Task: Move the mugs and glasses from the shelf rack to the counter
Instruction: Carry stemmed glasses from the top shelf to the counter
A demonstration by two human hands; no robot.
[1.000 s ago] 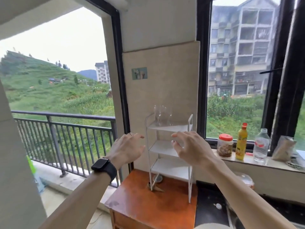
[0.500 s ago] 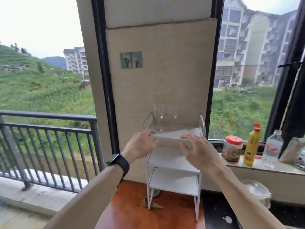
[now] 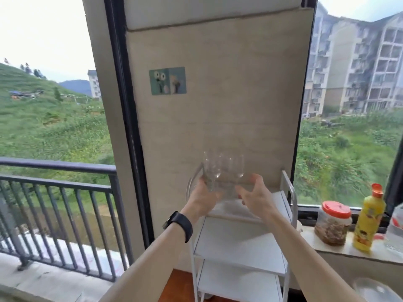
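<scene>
Window-side rack (image 3: 239, 247): both hands have risen from mid-shelf to the top-tier glasses (image 3: 222, 168); left hand (image 3: 204, 198) fingers wrap one, right hand (image 3: 256, 196) fingers spread wide, not yet gripping.

Both forearms are reaching forward and upward from the bottom of the view, converging toward the middle. The left hand (image 3: 204, 198) is showing its back to the camera, its fingers (image 3: 201, 182) curling forward and partly hidden behind clear glass. The right hand (image 3: 256, 196) is spreading open, thumb (image 3: 241, 191) pointing inward, fingertips raised. The two hands are almost level, close together but apart.
</scene>
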